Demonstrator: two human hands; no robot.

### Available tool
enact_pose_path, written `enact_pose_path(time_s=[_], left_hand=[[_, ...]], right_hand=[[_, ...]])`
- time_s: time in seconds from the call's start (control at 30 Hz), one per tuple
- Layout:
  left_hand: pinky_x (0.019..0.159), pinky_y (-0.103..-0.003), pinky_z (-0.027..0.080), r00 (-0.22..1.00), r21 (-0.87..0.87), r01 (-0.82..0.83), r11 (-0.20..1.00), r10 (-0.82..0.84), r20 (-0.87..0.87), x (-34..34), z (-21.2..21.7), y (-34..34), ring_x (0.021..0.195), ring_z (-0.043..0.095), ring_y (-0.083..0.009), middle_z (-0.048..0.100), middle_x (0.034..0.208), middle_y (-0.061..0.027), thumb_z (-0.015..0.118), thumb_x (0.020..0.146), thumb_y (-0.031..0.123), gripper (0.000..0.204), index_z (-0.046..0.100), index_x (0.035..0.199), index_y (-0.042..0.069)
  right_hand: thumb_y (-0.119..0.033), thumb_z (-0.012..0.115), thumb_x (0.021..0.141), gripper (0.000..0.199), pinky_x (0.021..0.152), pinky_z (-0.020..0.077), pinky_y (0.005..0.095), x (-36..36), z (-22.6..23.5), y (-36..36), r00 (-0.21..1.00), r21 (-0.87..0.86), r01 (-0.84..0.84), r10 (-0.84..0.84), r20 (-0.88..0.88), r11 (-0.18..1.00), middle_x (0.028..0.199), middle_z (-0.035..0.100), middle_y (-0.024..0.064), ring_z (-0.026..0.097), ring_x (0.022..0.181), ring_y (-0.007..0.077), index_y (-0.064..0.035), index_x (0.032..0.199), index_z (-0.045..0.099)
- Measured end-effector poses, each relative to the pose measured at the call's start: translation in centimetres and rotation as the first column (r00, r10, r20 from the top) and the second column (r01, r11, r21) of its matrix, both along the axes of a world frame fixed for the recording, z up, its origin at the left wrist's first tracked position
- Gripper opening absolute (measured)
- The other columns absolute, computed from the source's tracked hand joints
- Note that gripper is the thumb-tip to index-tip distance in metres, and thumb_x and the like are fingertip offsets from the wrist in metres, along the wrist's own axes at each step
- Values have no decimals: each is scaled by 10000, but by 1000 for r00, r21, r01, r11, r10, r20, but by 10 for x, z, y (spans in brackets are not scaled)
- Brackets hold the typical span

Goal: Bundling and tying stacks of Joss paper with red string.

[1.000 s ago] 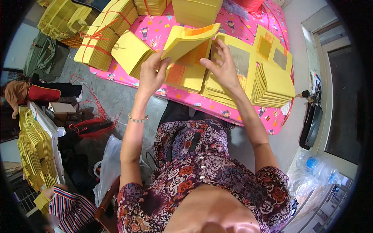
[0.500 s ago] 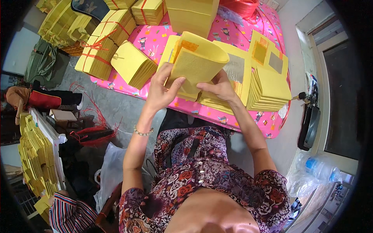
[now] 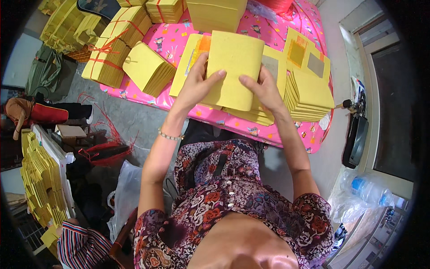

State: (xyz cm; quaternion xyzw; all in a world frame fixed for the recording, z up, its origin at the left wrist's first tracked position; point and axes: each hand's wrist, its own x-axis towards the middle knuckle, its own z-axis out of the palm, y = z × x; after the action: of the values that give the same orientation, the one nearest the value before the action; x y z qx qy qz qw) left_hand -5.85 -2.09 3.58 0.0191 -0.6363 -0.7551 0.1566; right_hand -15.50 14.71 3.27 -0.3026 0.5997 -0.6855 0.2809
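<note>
Between my two hands is a folded yellow paper packet [image 3: 235,56], held upright over the near edge of the table. My left hand [image 3: 200,83] grips its left side, thumb on the front face. On its right side my right hand [image 3: 265,88] does the same, the fingers hidden behind. Under and behind it lie flat yellow sheets [image 3: 183,74], some with orange and silver patches. To the right stands a stack of folded yellow paper [image 3: 309,98]; to the left, another folded stack [image 3: 148,71].
Bundles of yellow paper tied with red string [image 3: 107,58] line the left of the pink patterned table [image 3: 163,96]. A tall yellow stack [image 3: 217,15] stands at the back. Two other people [image 3: 27,110] are at the left, one in a striped top [image 3: 83,246]. Red strips [image 3: 103,152] lie on the floor.
The packet's curved, open upper edge has closed into a flat folded face turned toward me. Both hands have moved slightly, with thumbs now higher on the front.
</note>
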Motion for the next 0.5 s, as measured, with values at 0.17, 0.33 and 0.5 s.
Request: enact_pose_path(time_s=[0.17, 0.33, 0.5], left_hand=[[924, -288, 414, 971, 162, 17, 987, -55, 233, -10, 15, 5, 1099, 508, -158, 524, 1217, -109, 498, 933, 156, 405, 395, 1278, -28], [921, -302, 429, 928, 234, 58, 971, -139, 345, -19, 14, 0, 1103, 519, -180, 523, 1214, -120, 444, 954, 153, 376, 392, 1280, -28], [924, -311, 436, 925, 295, 111, 949, -207, 317, -24, 4, -4, 1095, 529, -190, 523, 1212, -130, 450, 948, 144, 382, 388, 1282, -32]], right_hand=[[-199, 606, 880, 424, 881, 457, 279, -15, -3, 6, 992, 117, -38, 23, 122, 992, 1132, 585, 93, 565, 1012, 131, 28, 1214, 477], [-210, 611, 881, 418, 884, 463, 276, -18, -8, 9, 940, 37, -46, 30, 339, 998, 1138, 587, 103, 574, 1022, 142, 31, 1202, 492], [-201, 608, 884, 439, 890, 461, 276, -21, -11, 11, 917, 14, -72, 60, 395, 997, 1148, 583, 104, 573, 1029, 147, 38, 1225, 471]])
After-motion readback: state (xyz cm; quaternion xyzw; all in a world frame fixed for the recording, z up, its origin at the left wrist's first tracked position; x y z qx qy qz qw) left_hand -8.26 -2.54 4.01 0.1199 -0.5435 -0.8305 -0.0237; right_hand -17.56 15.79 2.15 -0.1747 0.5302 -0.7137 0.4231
